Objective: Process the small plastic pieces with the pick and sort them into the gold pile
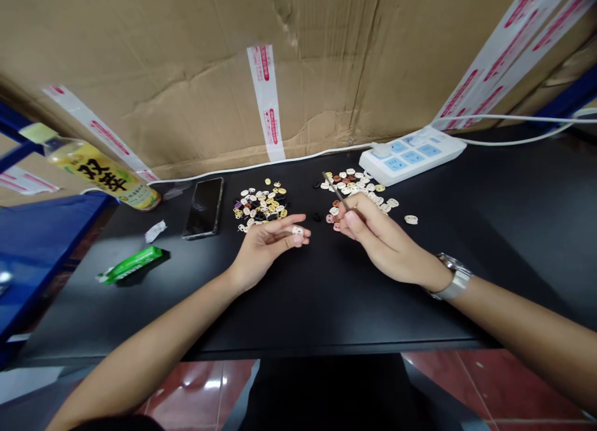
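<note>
My left hand (pixel 261 247) pinches a small whitish oval piece with dark holes (pixel 297 231) between thumb and fingers, just above the black table. In my right hand (pixel 385 241), which wears a silver wristwatch (pixel 454 278), is a thin dark metal stick-like tool (pixel 334 187) pointing up and away; its exact kind is unclear. Beyond the left hand lies a loose pile of small oval pieces (pixel 271 202) in white, yellow, black and purple. A second pile of similar pieces (pixel 361 185), mostly white with some brown and pink, spreads behind the right hand and is partly hidden by it.
A white power strip (pixel 420 156) with a cable stands at the back right. On the left are a phone (pixel 204 208), a yellow-labelled drink bottle (pixel 105 173), a green wrapper (pixel 133 265) and a crumpled white scrap (pixel 155 231). A cardboard wall (pixel 196 76) rises behind the table (pixel 326 313).
</note>
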Demonstrator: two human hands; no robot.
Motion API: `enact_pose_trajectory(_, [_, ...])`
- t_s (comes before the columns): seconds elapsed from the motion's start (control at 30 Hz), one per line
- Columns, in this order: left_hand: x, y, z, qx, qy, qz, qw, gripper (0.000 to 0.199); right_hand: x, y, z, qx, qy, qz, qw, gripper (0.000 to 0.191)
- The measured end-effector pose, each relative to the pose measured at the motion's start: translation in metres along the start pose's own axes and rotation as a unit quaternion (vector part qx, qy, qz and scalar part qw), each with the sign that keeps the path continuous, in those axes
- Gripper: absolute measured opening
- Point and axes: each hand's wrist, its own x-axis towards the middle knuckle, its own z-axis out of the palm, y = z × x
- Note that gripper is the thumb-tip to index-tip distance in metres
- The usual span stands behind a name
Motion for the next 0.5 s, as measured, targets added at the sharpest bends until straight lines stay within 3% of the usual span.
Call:
enact_pose_trajectory(0.2, [-0.002,0.003,0.005,0.089,-0.021,-0.002,0.996,0.020,0.003,-0.001,0.008,0.024,-0.060,0.024,0.998,0.024])
enact_pose_trajectory(0.37, [-0.005,0.003,0.008,0.118,-0.026,0.017,0.993,0.023,0.000,0.000,0.015,0.005,-0.091,0.057,0.994,0.019])
enact_pose_trajectory(0.5, [-0.007,0.005,0.011,0.124,-0.037,0.025,0.991,0.024,0.000,0.001,0.018,0.007,-0.078,0.061,0.995,0.020])
